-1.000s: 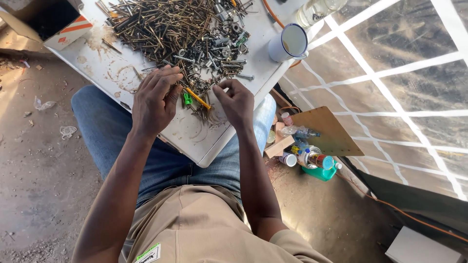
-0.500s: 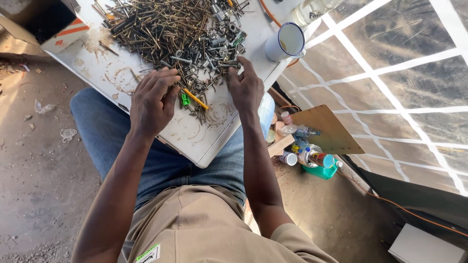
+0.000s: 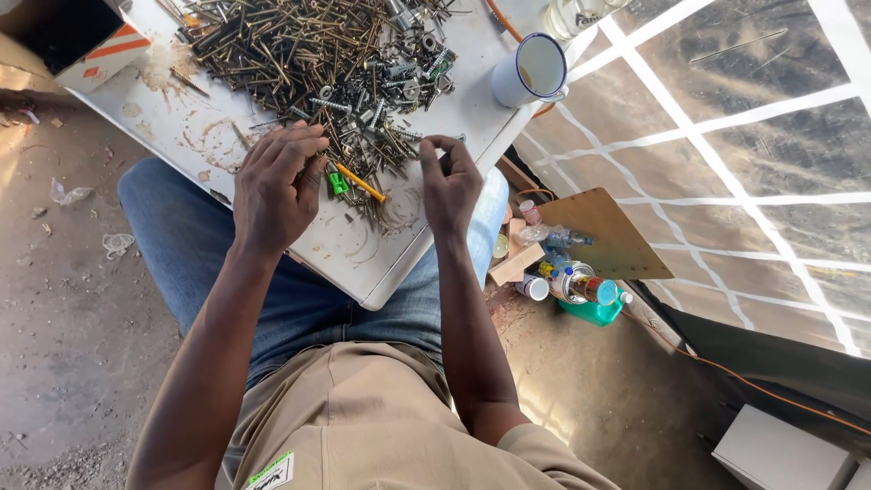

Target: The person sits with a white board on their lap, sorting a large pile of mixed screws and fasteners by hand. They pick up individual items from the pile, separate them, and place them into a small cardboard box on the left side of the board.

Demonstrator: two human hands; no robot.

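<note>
Hundreds of screws, nails and small fittings form a heap in the upper centre of the frame, spread over a white board that rests across the person's lap. The left hand lies palm down at the heap's lower edge, fingers loosely curled over a few loose pieces; whether it actually grips any of them cannot be told, since the fingertips hide what is beneath. The right hand, just right of centre, is raised a little off the board with thumb and forefinger pinched nearly together on a small dark piece, apparently one short screw, though it is too small to identify. Between the two hands lie a green plug and a yellow pencil-like stick, touching the heap's fringe. A white enamel mug stands at the board's upper right corner. Below the board, at centre right, bottles and a wooden panel sit on the ground.

Judged from their look, the pieces are metal: stiff, individually light, sharp at the tips and inclined to tangle and roll. Each is best taken singly by the shank, near the head, with a fingertip pinch, and lifted clear so neighbours do not drag along.
</note>
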